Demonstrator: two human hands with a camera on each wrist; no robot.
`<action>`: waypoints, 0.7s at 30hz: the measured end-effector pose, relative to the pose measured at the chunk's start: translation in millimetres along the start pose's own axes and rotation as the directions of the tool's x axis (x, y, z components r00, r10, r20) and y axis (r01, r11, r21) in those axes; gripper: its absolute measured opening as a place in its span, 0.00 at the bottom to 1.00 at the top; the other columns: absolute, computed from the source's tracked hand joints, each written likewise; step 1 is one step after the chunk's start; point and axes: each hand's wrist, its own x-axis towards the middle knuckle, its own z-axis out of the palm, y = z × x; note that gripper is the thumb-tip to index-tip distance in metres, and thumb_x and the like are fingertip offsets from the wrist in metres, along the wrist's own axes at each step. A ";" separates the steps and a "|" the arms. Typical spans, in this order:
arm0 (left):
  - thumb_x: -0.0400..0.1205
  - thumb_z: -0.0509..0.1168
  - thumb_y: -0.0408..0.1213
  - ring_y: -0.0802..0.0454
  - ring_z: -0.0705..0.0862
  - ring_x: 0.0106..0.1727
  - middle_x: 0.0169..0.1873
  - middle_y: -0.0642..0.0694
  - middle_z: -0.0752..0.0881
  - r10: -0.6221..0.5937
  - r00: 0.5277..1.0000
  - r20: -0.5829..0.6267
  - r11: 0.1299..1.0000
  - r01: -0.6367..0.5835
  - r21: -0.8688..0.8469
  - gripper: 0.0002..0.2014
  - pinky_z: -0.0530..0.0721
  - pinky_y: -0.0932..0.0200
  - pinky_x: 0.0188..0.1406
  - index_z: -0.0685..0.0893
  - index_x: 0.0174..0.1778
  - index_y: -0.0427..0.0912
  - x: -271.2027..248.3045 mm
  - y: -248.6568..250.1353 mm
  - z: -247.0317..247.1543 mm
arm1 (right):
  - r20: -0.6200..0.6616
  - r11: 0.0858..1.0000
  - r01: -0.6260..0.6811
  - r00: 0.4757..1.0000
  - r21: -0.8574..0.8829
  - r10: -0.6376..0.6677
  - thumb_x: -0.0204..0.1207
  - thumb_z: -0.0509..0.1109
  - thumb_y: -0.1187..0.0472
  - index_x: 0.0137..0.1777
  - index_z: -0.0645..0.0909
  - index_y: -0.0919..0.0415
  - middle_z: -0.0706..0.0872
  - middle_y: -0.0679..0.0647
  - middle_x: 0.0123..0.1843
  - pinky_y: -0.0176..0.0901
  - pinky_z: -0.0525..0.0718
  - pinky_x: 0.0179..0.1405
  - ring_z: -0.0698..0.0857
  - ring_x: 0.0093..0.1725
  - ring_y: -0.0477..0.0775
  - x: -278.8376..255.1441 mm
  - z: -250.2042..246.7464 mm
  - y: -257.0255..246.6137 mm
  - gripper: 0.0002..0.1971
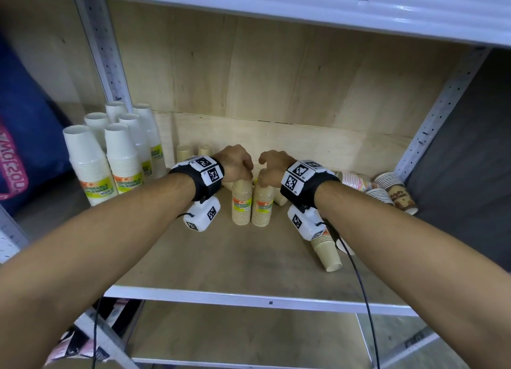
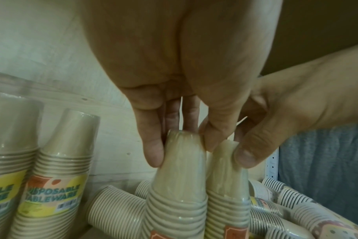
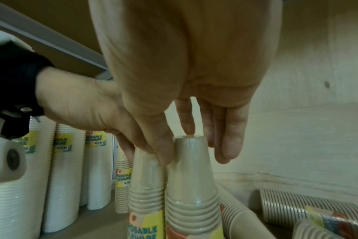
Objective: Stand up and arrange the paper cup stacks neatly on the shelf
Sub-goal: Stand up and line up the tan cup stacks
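Two wrapped beige cup stacks stand upright side by side mid-shelf. My left hand (image 1: 237,165) grips the top of the left beige stack (image 1: 242,202), thumb and fingers curled round it (image 2: 180,177). My right hand (image 1: 269,172) holds the top of the right beige stack (image 1: 262,205) between thumb and fingers (image 3: 191,177). In the left wrist view the right hand's fingertips (image 2: 245,155) pinch that stack's wrap. More beige stacks stand at the back (image 1: 184,153). One beige stack (image 1: 326,249) lies on its side under my right wrist.
Several tall white cup stacks (image 1: 121,158) stand upright at the shelf's left. Patterned stacks (image 1: 398,191) lie toppled at the right by the metal upright. Another beige stack (image 2: 117,205) lies behind the held pair. The shelf's front edge (image 1: 249,296) runs below my forearms.
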 end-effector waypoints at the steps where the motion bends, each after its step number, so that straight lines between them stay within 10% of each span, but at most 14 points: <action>1: 0.78 0.72 0.38 0.54 0.82 0.54 0.60 0.46 0.87 0.002 1.000 -0.001 1.000 -0.002 0.004 0.18 0.77 0.63 0.49 0.88 0.64 0.42 0.3 -0.1 0.1 | 0.000 1.000 0.016 1.000 -0.008 -0.016 0.74 0.72 0.65 0.70 0.77 0.66 0.81 0.61 0.68 0.45 0.82 0.57 0.83 0.64 0.60 -0.6 -0.5 0.2 0.23; 8: 0.78 0.72 0.39 0.49 0.83 0.61 0.62 0.46 0.84 -0.002 1.000 0.013 0.998 0.001 0.065 0.18 0.79 0.61 0.52 0.87 0.64 0.42 -0.5 5.0 -3.8 | -0.004 1.000 0.016 1.000 -0.001 -0.016 0.73 0.73 0.62 0.62 0.84 0.65 0.87 0.61 0.60 0.42 0.79 0.45 0.86 0.59 0.61 -0.4 1.7 -0.1 0.17; 12: 0.78 0.73 0.38 0.50 0.85 0.51 0.60 0.45 0.85 -0.045 0.995 0.089 0.996 0.038 0.079 0.18 0.82 0.61 0.42 0.87 0.65 0.42 0.9 8.6 -10.0 | -0.004 1.000 0.015 1.000 -0.013 -0.015 0.74 0.73 0.66 0.61 0.85 0.68 0.88 0.61 0.59 0.35 0.73 0.28 0.87 0.57 0.58 3.0 2.2 -3.3 0.16; 17: 0.78 0.73 0.32 0.44 0.89 0.45 0.53 0.47 0.81 -0.078 0.984 0.158 0.994 0.064 0.089 0.17 0.91 0.49 0.46 0.86 0.63 0.42 -0.5 11.6 -21.5 | 0.076 0.999 0.046 0.996 0.005 -0.046 0.72 0.76 0.61 0.61 0.84 0.70 0.88 0.63 0.57 0.38 0.76 0.34 0.88 0.53 0.59 8.5 -4.5 -7.3 0.19; 21: 0.77 0.72 0.31 0.47 0.89 0.40 0.50 0.45 0.88 -0.127 0.975 0.185 0.982 0.096 0.165 0.14 0.88 0.57 0.35 0.89 0.59 0.39 -3.0 3.3 -36.4 | 0.129 0.997 0.067 0.990 -0.030 -0.063 0.69 0.79 0.59 0.53 0.85 0.68 0.85 0.59 0.47 0.35 0.70 0.24 0.82 0.43 0.54 13.5 -8.7 -21.7 0.15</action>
